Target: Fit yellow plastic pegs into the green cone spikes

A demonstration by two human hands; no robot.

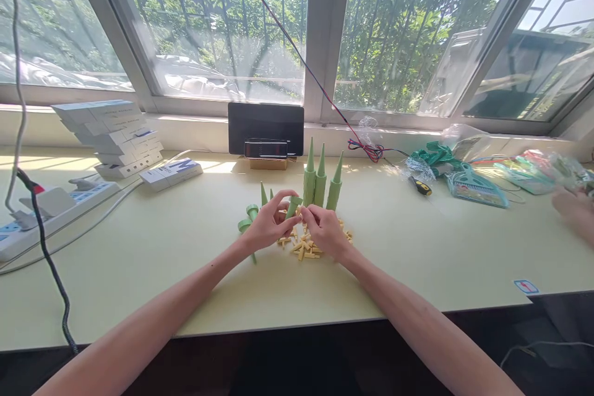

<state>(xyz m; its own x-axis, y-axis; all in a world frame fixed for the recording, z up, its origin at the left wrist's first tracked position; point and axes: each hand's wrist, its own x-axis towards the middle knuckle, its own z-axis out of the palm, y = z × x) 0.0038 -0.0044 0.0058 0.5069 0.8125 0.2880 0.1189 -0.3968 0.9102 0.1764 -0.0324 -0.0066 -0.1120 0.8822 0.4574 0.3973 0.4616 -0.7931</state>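
My left hand [268,225] grips a green plastic spike [293,205] with a wide collar, fingers and thumb around it. Close against it, my right hand [325,229] is closed in a pinch; a bit of pale yellow shows by its fingertips, likely a small yellow peg, mostly hidden. Under both hands lies a loose pile of small yellow pegs [306,249]. Three tall green pointed towers [320,182] stand upright just behind. More green collared spikes [245,223] lie left of my left hand, partly covered by it.
A black tablet [266,124] leans by the window. Left are stacked white boxes [118,139], a single box [171,174] and a power strip [60,216] with cables. Rightward lie a screwdriver [420,186], a dustpan [477,187] and plastic bags. Another person's blurred hand [573,213] reaches in at right.
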